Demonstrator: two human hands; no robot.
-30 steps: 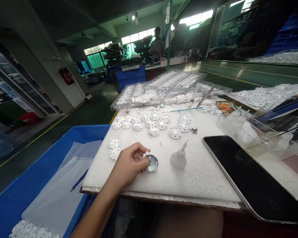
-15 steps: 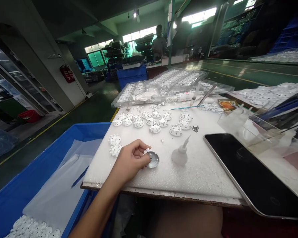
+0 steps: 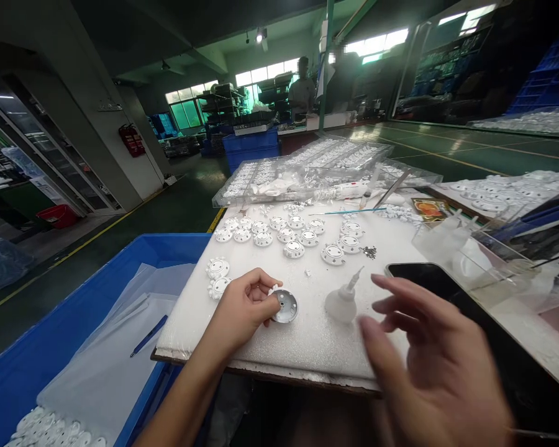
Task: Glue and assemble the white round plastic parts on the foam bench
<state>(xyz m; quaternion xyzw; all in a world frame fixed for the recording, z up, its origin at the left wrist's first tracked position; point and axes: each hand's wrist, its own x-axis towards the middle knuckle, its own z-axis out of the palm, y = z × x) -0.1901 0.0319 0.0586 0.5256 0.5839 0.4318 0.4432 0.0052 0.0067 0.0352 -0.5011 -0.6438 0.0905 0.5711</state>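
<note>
My left hand point(image 3: 249, 304) pinches a round white plastic part point(image 3: 286, 307) by its left edge, just above the foam-covered table. The part's hollow grey inner side faces me, with a small hole in the middle. Blurred by motion, my right hand point(image 3: 428, 354) hovers at the right with thumb and fingers apart and nothing between them. A squeeze bottle point(image 3: 341, 304) with a thin nozzle stands between the two hands, nearest my right fingertips. Several similar round white parts point(image 3: 293, 249) lie face up farther back. A tiny white piece point(image 3: 308, 273) rests on the foam point(image 3: 270, 354).
A large black-screened tablet or phone point(image 3: 507, 347) lies at the right, partly behind my right hand. Beside the table's left edge sits a blue bin point(image 3: 140, 248) with plastic sheets and white parts. Small dark screws point(image 3: 369, 252), a thin blue stick point(image 3: 349, 212) and packed trays point(image 3: 246, 177) are farther back.
My right hand has come into view from the lower right, fingers spread, near the squeeze bottle. My left hand keeps its pinch on the round part, which is tilted slightly more toward me.
</note>
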